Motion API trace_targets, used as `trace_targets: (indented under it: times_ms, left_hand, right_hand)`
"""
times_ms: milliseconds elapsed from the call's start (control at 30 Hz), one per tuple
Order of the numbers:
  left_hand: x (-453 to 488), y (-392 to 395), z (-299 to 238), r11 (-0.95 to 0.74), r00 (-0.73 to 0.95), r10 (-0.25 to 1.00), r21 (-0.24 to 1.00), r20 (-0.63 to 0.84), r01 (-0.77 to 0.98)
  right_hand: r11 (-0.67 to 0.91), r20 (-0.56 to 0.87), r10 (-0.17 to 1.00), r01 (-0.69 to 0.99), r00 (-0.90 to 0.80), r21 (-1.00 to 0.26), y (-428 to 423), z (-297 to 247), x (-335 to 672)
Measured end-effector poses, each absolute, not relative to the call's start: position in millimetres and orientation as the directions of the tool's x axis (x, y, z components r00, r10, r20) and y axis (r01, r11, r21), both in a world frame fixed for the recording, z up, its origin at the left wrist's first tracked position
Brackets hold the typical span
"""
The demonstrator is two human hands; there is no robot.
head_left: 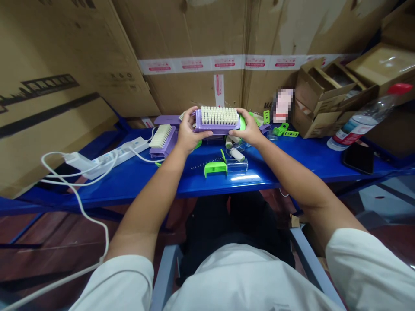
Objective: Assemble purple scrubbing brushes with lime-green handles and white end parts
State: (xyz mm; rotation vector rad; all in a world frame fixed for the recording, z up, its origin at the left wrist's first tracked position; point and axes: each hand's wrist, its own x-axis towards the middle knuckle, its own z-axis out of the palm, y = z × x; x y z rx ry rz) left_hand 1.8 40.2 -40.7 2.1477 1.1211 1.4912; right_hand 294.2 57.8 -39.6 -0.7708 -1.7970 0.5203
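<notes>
Gripping a lilac plastic brush (217,126) with cream bristles facing up, the left hand (194,131) and right hand (248,129) curl around its opposite short ends, holding it over a blue tabletop (207,185). A bright green plastic piece (242,122) sits at the brush's right end, beside the right hand's fingers. A second lilac brush (161,140) lies just left of the left hand. Nearer the person are a green plastic clip (215,169) and a clear plastic block (237,166). Farther out are a white power strip (106,157), a water bottle (356,123) and a black phone (359,157).
</notes>
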Motion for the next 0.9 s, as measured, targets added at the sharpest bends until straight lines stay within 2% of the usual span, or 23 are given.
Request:
trace_targets:
  times_ms: [133, 333, 533, 700, 900]
  left_hand:
    - [-4.9, 38.5, -43.6, -0.691, 0.251, 0.704, 0.557, 0.664, 0.461]
    - [-14.9, 26.0, -34.3, -0.637, 0.295, 0.701, 0.385, 0.649, 0.668]
    - [-13.4, 22.3, -32.8, -0.606, 0.307, 0.759, 0.448, 0.575, 0.658]
    - [-10.9, 23.7, -36.4, -0.613, 0.346, 0.757, 0.418, 0.555, 0.671]
    - [-8.6, 20.5, -33.3, -0.576, 0.346, 0.778, 0.376, 0.525, 0.726]
  right_hand:
    - [0.719, 0.665, 0.695, 0.247, -0.272, -0.650, 60.0, -41.4, 299.0]
    - [0.764, 0.676, 0.646, 0.290, -0.356, -0.577, 62.3, -44.3, 306.0]
    - [0.791, 0.691, 0.611, 0.271, -0.387, -0.548, 61.9, -46.3, 306.0]
    - [0.828, 0.707, 0.558, 0.235, -0.435, -0.509, 59.7, -46.8, 304.1]
    - [0.831, 0.697, 0.555, 0.266, -0.454, -0.489, 59.5, -45.8, 303.7]
